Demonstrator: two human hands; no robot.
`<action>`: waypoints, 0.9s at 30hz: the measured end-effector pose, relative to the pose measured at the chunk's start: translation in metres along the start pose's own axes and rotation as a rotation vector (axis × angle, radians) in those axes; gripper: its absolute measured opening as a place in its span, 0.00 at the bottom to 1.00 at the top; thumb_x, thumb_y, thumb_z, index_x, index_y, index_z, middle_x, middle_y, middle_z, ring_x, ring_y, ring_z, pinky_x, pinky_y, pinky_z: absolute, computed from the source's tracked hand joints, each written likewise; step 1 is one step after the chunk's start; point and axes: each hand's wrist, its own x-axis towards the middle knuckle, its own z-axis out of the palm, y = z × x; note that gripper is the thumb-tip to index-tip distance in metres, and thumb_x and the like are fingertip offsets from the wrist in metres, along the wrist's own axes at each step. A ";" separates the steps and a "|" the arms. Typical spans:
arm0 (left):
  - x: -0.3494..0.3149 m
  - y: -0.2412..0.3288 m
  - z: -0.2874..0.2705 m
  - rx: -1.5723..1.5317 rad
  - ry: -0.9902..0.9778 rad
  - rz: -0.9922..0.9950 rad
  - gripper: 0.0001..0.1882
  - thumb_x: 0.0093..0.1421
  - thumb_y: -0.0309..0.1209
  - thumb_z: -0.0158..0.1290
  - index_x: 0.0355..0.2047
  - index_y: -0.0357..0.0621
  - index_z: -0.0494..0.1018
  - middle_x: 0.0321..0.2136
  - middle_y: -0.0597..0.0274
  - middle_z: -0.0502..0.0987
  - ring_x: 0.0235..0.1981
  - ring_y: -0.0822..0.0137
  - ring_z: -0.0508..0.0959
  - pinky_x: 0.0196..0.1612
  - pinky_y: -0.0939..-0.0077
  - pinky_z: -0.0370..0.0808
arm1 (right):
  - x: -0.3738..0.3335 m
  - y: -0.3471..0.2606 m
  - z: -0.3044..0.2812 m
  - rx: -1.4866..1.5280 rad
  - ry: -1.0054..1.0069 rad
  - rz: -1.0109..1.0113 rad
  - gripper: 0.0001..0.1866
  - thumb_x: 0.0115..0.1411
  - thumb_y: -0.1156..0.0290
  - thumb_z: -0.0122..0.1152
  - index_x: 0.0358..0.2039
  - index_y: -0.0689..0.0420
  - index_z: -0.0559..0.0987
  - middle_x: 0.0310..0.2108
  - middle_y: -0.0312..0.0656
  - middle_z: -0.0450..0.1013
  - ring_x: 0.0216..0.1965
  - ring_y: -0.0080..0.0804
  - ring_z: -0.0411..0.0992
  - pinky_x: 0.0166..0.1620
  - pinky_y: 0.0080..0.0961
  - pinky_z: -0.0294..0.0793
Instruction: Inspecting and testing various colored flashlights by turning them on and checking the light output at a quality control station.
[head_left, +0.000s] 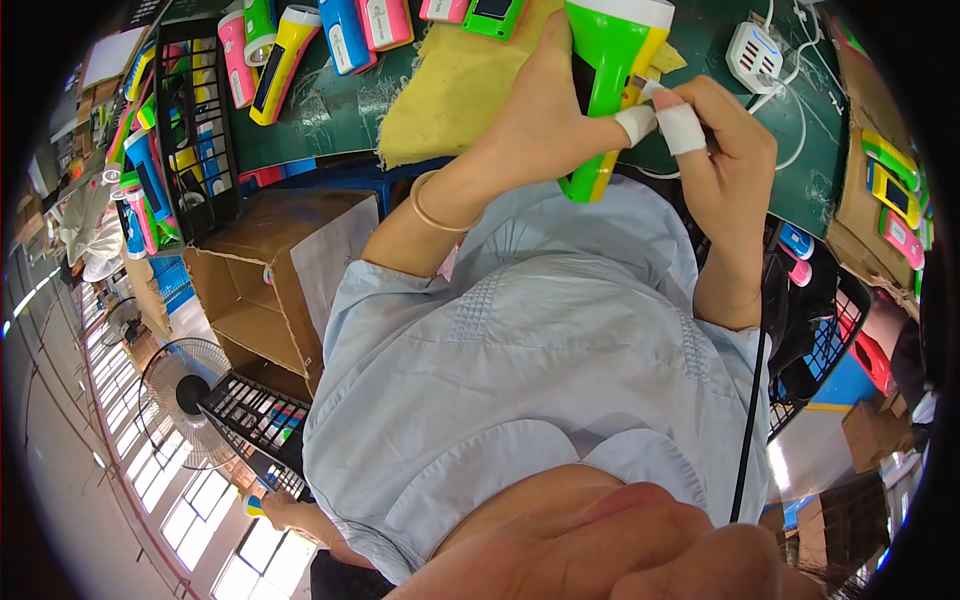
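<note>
My left hand point(540, 125) is closed round a green and yellow flashlight point(612, 70) with a white head rim, held upright above the table edge, head away from me. White tape wraps the left thumb. My right hand point(732, 150), also with white tape on a finger, pinches a small white cable plug point(650, 88) against the flashlight's yellow side. Its metal tip shows near the side; how far it sits in cannot be made out. Under the flashlight lies a yellow cloth point(440, 95) on the green table point(290, 140).
A white multi-port USB charger point(754, 55) with white cables point(803, 125) sits at the right. Several flashlights point(285, 65) lie along the far left. A black basket point(205, 130) of flashlights stands left, a cardboard box point(250, 290) below it. Another person's hand point(290, 512) shows lower left.
</note>
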 end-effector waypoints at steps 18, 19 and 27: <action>0.006 -0.021 0.021 0.104 0.159 -0.030 0.34 0.45 0.28 0.59 0.49 0.33 0.55 0.36 0.45 0.69 0.36 0.52 0.72 0.40 0.63 0.69 | 0.008 0.000 0.011 -0.369 0.036 -0.120 0.09 0.53 0.68 0.58 0.22 0.60 0.73 0.18 0.44 0.67 0.17 0.42 0.67 0.20 0.32 0.62; 0.008 -0.024 0.022 0.074 0.172 -0.038 0.34 0.45 0.28 0.59 0.49 0.33 0.55 0.36 0.44 0.69 0.36 0.52 0.72 0.39 0.63 0.69 | 0.007 -0.001 0.014 -0.443 0.066 -0.124 0.09 0.53 0.68 0.58 0.22 0.59 0.72 0.18 0.45 0.67 0.18 0.43 0.67 0.20 0.33 0.62; 0.020 -0.027 -0.009 -0.240 0.247 0.054 0.21 0.57 0.27 0.50 0.50 0.36 0.60 0.38 0.60 0.68 0.37 0.68 0.70 0.41 0.77 0.67 | -0.016 -0.004 -0.012 0.006 0.136 0.138 0.13 0.56 0.81 0.48 0.41 0.56 0.76 0.20 0.35 0.69 0.19 0.14 0.61 0.23 0.12 0.61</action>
